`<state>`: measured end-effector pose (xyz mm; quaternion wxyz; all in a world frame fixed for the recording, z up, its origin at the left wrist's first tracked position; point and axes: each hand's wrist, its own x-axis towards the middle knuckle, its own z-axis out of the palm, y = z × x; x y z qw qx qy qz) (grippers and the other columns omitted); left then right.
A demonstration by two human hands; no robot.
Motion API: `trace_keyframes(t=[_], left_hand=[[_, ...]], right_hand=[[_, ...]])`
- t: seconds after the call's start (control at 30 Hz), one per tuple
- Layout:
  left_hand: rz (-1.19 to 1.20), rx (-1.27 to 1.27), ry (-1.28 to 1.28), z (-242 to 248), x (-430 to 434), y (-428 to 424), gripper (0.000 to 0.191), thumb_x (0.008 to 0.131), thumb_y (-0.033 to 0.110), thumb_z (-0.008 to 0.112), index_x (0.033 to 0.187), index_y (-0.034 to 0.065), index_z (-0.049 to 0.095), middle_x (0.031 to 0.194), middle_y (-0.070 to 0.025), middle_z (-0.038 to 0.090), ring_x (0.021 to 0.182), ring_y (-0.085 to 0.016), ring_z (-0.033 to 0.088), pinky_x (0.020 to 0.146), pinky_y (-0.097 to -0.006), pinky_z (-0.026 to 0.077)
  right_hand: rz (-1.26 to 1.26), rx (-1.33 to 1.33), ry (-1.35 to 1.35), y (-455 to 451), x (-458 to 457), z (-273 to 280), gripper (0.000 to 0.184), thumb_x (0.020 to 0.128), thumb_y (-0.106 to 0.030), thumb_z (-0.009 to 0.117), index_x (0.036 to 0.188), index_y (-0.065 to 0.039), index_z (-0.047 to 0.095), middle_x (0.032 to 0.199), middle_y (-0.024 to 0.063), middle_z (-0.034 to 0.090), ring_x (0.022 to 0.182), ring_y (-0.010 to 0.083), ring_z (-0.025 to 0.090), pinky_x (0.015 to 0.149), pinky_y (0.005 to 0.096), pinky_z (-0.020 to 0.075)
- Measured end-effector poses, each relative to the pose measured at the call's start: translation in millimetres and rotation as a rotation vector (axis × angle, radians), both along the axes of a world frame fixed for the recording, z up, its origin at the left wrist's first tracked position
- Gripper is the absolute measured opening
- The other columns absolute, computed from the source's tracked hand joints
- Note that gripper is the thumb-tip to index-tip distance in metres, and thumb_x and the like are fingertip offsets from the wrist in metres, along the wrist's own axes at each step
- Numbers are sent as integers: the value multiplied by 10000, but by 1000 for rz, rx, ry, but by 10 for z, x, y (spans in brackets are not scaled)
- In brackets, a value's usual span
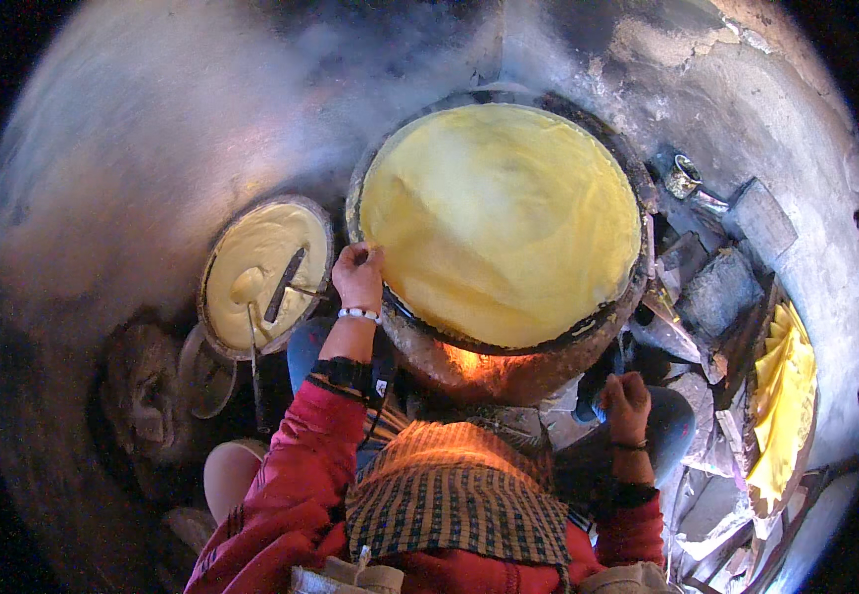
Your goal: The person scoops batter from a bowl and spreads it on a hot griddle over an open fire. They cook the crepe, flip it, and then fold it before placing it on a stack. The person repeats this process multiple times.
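A wide, thin yellow flatbread (pixel 503 223) covers a round griddle (pixel 633 293) over a clay stove. My left hand (pixel 359 278) pinches its left edge, and creases run across the sheet from there. Fire (pixel 474 360) glows in the stove mouth below. My right hand (pixel 627 408) is a fist above my right knee, to the right of the stove. A thin bluish strip (pixel 620 353) shows just above that fist; whether I hold it is unclear. To the left, a round vessel of pale yellow batter (pixel 266 223) holds a ladle (pixel 249 286) and a dark flat wooden piece (pixel 285 284).
Folded yellow sheets (pixel 782 401) lie on a tray at the far right. Bricks (pixel 719 289), sticks and a metal can (pixel 683 177) crowd the right wall. A checked cloth (pixel 459 497) covers my lap. Steam or smoke hangs before the back wall.
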<state>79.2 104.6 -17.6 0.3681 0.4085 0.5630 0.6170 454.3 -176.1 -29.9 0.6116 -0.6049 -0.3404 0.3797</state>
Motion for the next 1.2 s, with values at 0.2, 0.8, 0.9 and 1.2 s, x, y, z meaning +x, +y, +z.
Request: trace_keyframes(t=[0.2, 0.8, 0.9, 1.2], left_hand=[[-98, -315, -249, 207, -19, -8, 110, 787, 95, 693, 863, 41, 635, 735, -37, 630, 587, -163, 572, 490, -304, 451], [-87, 31, 205, 483, 973, 338, 387, 806, 140, 633, 1157, -18, 592, 789, -138, 680, 690, -226, 652, 614, -350, 514], [-344, 200, 620, 834, 1764, 131, 445, 793, 67, 627, 1232, 31, 569, 777, -163, 665, 660, -218, 631, 598, -351, 506], [-968, 542, 726, 896, 2012, -1153, 308, 779, 159, 648, 1084, 135, 612, 889, -133, 606, 746, -348, 629, 635, -444, 524]], right_hand=[[17, -95, 115, 64, -4, -38, 178, 905, -100, 627, 774, -60, 513, 648, 27, 574, 533, 106, 526, 486, 248, 420], [319, 13, 341, 1852, -358, 987, 771, 947, -633, 290, 1286, 31, 485, 1264, 183, 547, 1175, 273, 507, 1016, 384, 360], [293, 44, 566, 2177, -296, 1250, 856, 908, -694, 303, 1328, 39, 442, 1273, 179, 544, 1179, 273, 505, 1023, 383, 364], [239, -173, 383, 2226, 209, 655, 394, 909, -357, 571, 1129, -33, 618, 969, 81, 667, 853, 235, 631, 750, 358, 517]])
